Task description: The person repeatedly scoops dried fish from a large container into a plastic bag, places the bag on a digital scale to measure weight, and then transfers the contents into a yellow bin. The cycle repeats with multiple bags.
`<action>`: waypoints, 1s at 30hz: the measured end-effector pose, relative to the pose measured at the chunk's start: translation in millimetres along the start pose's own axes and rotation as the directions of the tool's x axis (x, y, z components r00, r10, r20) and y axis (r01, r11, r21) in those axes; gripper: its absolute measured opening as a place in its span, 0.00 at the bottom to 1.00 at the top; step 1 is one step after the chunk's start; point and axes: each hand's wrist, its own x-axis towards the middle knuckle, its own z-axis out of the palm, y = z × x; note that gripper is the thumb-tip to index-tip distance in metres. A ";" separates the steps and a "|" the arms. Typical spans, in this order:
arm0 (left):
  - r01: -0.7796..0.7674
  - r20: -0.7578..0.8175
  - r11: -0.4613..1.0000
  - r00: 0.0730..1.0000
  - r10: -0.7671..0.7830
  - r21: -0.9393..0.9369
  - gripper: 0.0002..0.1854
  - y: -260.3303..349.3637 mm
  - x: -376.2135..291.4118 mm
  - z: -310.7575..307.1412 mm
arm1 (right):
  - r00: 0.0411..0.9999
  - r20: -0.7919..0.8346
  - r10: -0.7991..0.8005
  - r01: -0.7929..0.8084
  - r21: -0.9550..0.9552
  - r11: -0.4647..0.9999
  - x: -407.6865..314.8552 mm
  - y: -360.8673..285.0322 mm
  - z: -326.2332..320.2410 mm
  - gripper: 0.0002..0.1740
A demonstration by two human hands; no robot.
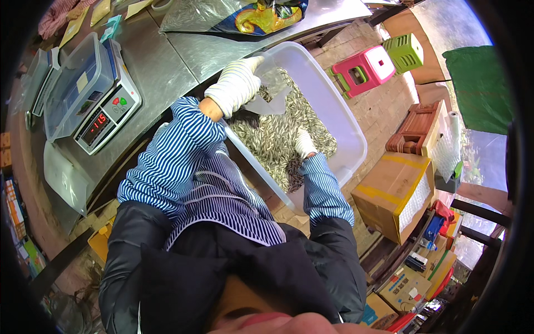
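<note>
A translucent plastic bin (342, 125) stands in front of me, with striped sunflower seeds (271, 144) covering its bottom. My left hand (235, 85), in a white striped knit glove, grips a clear plastic bag (273, 89) above the seeds on the bin's table side. Some of its fingers are hidden behind the glove and plastic. In a matching glove, my right hand (305, 143) reaches down into the seeds near the bin's right side. Its fingertips are buried, so their grip cannot be made out. Darker seeds (294, 173) show beside the right wrist.
On the metal table (167, 62) at left, a digital scale (108, 125) bears a clear plastic tub (79, 87). A large filled sack (233, 16) lies at the table's far side. Pink stool (363, 71) and cardboard box (392, 192) stand right of the bin.
</note>
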 end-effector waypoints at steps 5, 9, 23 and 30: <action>0.009 0.000 0.999 1.000 -0.009 0.046 0.32 1.7 -2.8 -0.9 | 0.986 0.054 0.161 -0.151 0.709 0.689 -29.7 -71.6 -52.4 0.13; -0.010 0.030 0.997 1.000 0.008 0.071 0.32 9.9 -1.2 1.8 | 0.954 -0.030 0.297 -0.152 0.807 0.571 -45.7 -62.1 -89.8 0.16; -0.283 0.135 0.911 0.958 0.253 0.302 0.19 21.4 10.9 69.3 | 0.996 -0.087 -0.037 0.012 -0.277 0.961 -58.4 -206.2 -247.8 0.16; -0.344 0.081 0.906 0.939 0.334 0.248 0.07 20.6 -2.4 80.2 | 0.976 -0.090 -0.196 -0.034 -0.961 0.275 -53.7 -334.6 -221.5 0.07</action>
